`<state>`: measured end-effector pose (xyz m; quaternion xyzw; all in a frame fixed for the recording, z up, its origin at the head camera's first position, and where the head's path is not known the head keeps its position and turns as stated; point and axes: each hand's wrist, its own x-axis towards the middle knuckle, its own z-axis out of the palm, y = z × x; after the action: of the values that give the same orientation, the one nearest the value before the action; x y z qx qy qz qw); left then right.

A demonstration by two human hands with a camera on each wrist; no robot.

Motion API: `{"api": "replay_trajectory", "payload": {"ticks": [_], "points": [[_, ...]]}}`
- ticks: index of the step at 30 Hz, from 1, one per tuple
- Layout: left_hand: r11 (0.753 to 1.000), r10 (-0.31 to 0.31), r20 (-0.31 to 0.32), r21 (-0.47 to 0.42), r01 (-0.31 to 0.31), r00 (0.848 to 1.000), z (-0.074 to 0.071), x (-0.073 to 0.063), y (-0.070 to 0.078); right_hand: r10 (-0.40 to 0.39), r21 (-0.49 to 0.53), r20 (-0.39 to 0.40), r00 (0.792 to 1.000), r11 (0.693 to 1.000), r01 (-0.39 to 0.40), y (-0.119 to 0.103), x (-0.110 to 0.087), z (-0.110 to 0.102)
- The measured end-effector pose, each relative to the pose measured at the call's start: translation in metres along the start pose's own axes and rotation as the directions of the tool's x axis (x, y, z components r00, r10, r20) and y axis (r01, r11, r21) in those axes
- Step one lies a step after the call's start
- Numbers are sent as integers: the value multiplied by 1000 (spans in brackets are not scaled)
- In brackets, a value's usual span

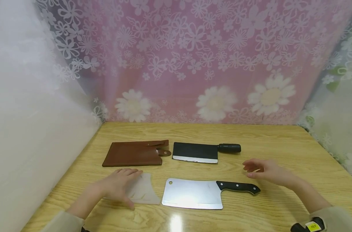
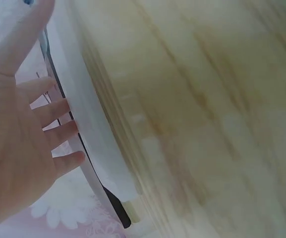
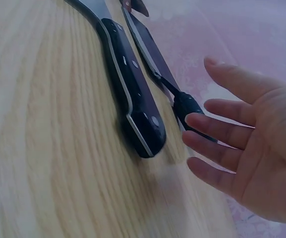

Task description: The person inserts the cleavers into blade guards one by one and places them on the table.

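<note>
Palm down, my left hand (image 1: 117, 185) is over a whitish translucent blade cover (image 1: 145, 190) at the front left; its fingers are extended, and whether they touch the cover is unclear. Just right of the cover lies a shiny cleaver (image 1: 193, 195) with a riveted black handle (image 3: 133, 89). My right hand (image 1: 270, 172) hovers with relaxed fingers beyond the handle's right end, holding nothing. Behind the shiny cleaver lies a second cleaver (image 1: 195, 151), dark-bladed with a bright edge and a round black handle (image 3: 190, 109). A brown leather-like sheath (image 1: 132, 154) with a snap strap lies left of it.
Everything lies flat on a wood-grain table (image 1: 280, 138). A pink flowered curtain (image 1: 176, 80) hangs behind it, with a pale sheet (image 1: 42, 112) on the left and a flowered one (image 1: 338, 112) on the right.
</note>
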<state>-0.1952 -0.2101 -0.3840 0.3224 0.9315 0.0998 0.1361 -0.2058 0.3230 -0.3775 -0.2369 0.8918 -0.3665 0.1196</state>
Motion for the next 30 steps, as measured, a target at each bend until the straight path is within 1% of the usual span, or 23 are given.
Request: {"api": "replay_trajectory", "payload": {"ticks": [2,6,13,16,19,24,27,30], "points": [[1000,9,7,20,-9,1000,1,0,-1,-6,11,41,999,1000,5,-1,2,4],[998,11,-7,58,-10,1000,2,1,-1,-20,34,91,996,999,17,-1,7,11],[995,-6,-43,102,10,999,5,0,0,-11,22,123,992,1000,8,-2,13,19],[993,-5,-74,115,13,997,6,0,0,-17,32,136,991,999,13,-2,15,21],[986,8,-124,165,13,992,8,-1,0,-16,43,152,988,999,9,-3,17,24],[963,24,-225,266,38,974,9,-4,0,-15,39,151,988,999,9,-8,18,28],[960,14,-251,273,57,968,8,-7,0,-18,13,146,989,1000,16,-9,19,31],[965,13,-260,255,56,966,7,-9,1,-13,-20,149,989,1000,16,-11,21,34]]}}
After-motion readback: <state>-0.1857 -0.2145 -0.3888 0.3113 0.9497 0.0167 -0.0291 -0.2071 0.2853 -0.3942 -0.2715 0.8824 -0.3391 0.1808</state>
